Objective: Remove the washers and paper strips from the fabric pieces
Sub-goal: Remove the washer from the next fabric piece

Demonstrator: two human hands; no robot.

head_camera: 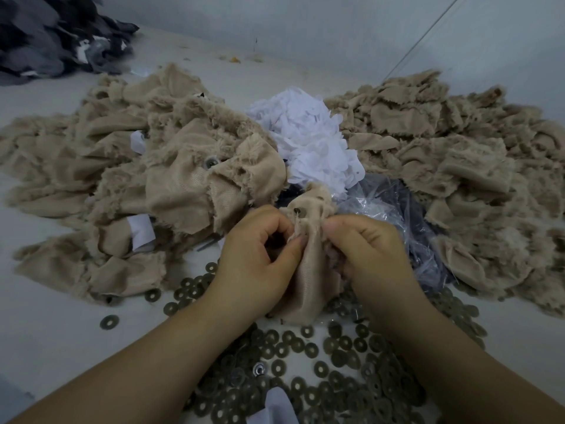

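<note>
**Both hands working one beige fabric piece over the washer pile**

I see my left hand and right hand held close together at the centre, both gripping the same small beige plush fabric piece. The left grip is curled, thumb and fingertips pinching the fabric's left edge; the right grip is also curled, pinching the upper right edge. A dark round washer sits on the top of the piece, just above the fingers of both hands. The lower end of the fabric hangs down between my wrists.

Under and around my forearms lies a spread of loose dark metal washers on the pale table. To the left is a heap of beige plush fabric pieces, with white paper strips showing among them. To the right is a second beige heap. Between the two heaps sits a mound of white paper strips, and just beside my right hand a crumpled clear plastic bag. A dark grey fabric pile lies at the far left.
</note>
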